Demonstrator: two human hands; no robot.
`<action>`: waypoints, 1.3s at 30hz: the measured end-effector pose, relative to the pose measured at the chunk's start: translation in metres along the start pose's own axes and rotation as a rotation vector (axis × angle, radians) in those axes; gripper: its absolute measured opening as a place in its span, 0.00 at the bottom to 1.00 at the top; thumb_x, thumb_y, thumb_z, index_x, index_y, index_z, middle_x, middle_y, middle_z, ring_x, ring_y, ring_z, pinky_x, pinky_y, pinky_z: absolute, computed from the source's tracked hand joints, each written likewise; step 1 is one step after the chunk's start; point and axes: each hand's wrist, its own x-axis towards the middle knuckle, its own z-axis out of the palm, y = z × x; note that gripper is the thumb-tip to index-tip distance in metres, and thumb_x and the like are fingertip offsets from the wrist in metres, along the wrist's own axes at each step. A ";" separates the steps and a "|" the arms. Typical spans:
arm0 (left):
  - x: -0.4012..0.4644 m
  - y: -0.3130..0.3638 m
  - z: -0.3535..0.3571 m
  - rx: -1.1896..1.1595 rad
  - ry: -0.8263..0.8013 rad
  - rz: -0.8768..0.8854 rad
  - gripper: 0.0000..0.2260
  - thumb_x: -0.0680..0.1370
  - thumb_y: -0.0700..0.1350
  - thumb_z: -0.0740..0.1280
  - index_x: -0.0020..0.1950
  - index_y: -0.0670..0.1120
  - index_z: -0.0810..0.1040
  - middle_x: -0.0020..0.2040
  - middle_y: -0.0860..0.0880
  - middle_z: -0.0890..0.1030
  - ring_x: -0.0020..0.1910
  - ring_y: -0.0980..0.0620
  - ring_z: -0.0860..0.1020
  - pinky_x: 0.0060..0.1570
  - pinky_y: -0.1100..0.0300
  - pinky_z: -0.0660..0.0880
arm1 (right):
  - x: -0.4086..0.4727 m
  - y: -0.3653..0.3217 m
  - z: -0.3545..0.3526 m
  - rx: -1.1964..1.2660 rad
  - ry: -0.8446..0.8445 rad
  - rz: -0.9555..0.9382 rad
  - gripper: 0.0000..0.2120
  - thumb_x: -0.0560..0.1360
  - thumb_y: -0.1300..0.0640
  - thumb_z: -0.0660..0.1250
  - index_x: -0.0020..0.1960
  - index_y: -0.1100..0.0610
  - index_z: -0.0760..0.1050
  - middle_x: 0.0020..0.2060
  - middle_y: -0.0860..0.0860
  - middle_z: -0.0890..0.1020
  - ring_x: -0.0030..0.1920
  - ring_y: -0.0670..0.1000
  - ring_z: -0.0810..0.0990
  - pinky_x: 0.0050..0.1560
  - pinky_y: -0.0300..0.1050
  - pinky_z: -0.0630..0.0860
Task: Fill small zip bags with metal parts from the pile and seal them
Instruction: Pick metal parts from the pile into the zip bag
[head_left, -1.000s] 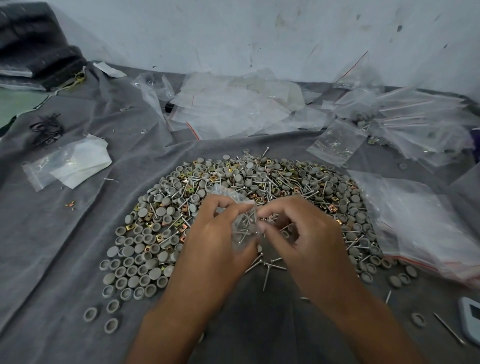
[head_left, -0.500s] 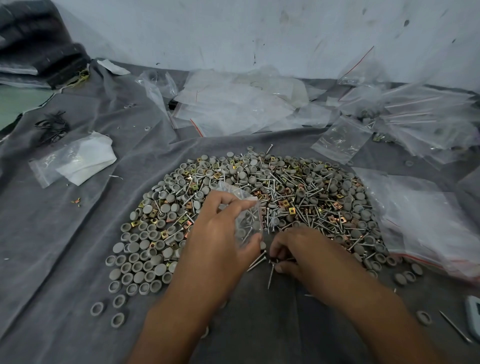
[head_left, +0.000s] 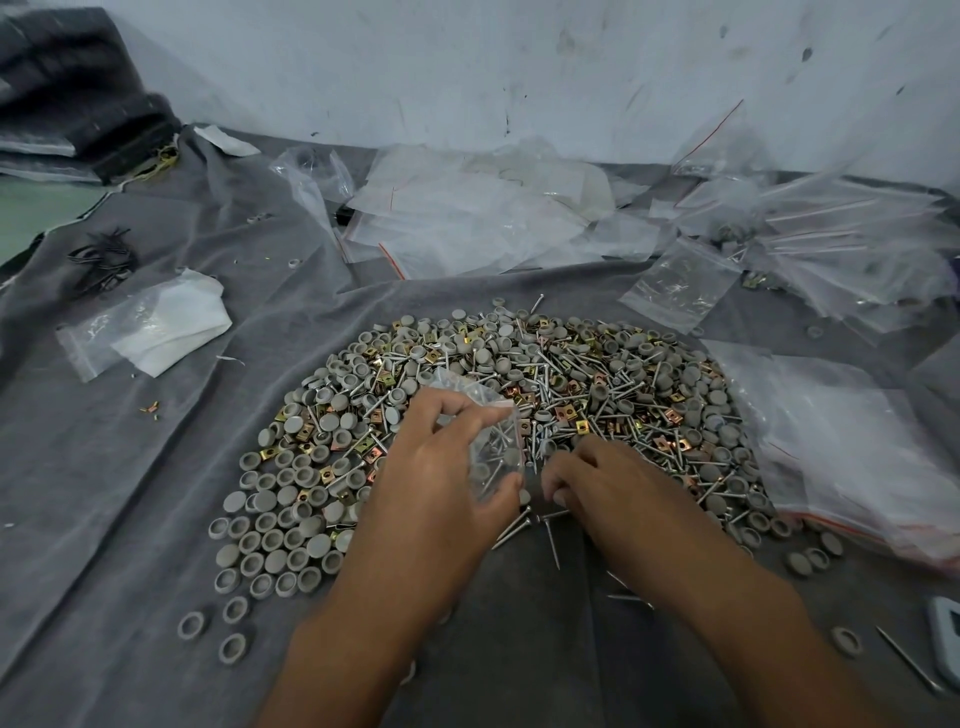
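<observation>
A wide pile of metal parts (head_left: 597, 384) lies on the grey cloth: grey round caps, silver nails and brass square clips. My left hand (head_left: 436, 478) holds a small clear zip bag (head_left: 496, 447) upright at the pile's near edge, thumb below and fingers over its top; nails and a cap show inside it. My right hand (head_left: 597, 483) lies just right of the bag, fingers curled down onto the nails at the pile's near edge. Whether it pinches a nail is hidden by the fingers.
Empty zip bags (head_left: 467, 218) are heaped at the back, with more bags (head_left: 841, 244) at the back right and a stack (head_left: 852, 447) on the right. A bag with white paper (head_left: 150, 327) lies left. Loose nails (head_left: 550, 535) lie near my wrists.
My right hand dropped from the bag's mouth down to the nails at the pile's near edge. My left hand keeps holding the bag in nearly the same place.
</observation>
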 end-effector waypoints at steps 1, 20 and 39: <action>0.000 0.000 0.000 -0.001 0.000 0.002 0.24 0.72 0.50 0.76 0.68 0.56 0.76 0.54 0.59 0.68 0.47 0.70 0.69 0.47 0.79 0.66 | 0.000 0.000 -0.002 0.015 -0.004 0.003 0.08 0.81 0.50 0.64 0.53 0.39 0.65 0.49 0.40 0.66 0.51 0.45 0.67 0.39 0.37 0.58; 0.001 -0.003 0.003 0.009 0.007 0.035 0.24 0.72 0.49 0.77 0.67 0.53 0.77 0.53 0.59 0.68 0.46 0.70 0.68 0.49 0.80 0.63 | -0.003 -0.021 -0.032 0.423 0.609 -0.213 0.05 0.81 0.57 0.67 0.53 0.54 0.81 0.48 0.44 0.80 0.52 0.41 0.79 0.53 0.30 0.70; 0.001 -0.003 0.008 -0.001 -0.007 0.047 0.19 0.72 0.52 0.69 0.63 0.54 0.77 0.54 0.58 0.68 0.44 0.67 0.70 0.40 0.69 0.71 | 0.000 -0.042 -0.021 0.469 0.666 -0.139 0.20 0.68 0.63 0.80 0.57 0.52 0.79 0.49 0.43 0.84 0.49 0.31 0.79 0.47 0.21 0.69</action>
